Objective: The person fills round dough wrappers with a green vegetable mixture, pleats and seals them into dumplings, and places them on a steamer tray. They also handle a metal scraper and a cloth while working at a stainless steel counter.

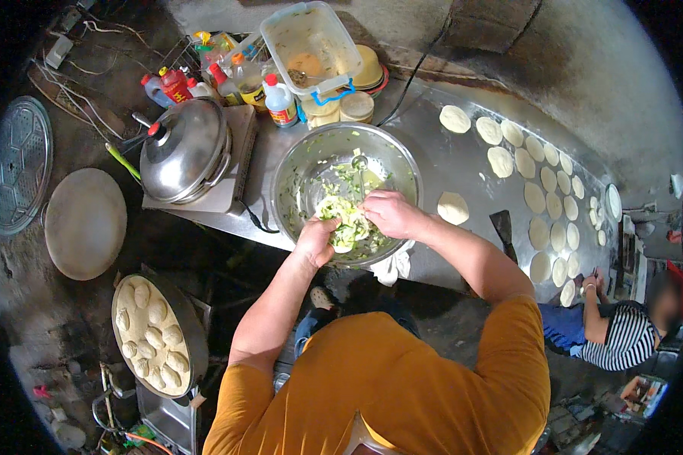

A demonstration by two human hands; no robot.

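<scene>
Both hands work inside a large steel mixing bowl [303, 163] on the metal counter [448, 163]. The left hand [316, 241] cups a round dough wrapper heaped with green vegetable filling [344, 220], fingers curled under it. The right hand [387, 214] closes over the filling from above, fingertips pinched on it. A spoon [360, 171] stands in the mix (its handle leaning back). Flat dough rounds [535, 199] line the counter to the right; a tray of filled buns [150, 334] sits lower left.
</scene>
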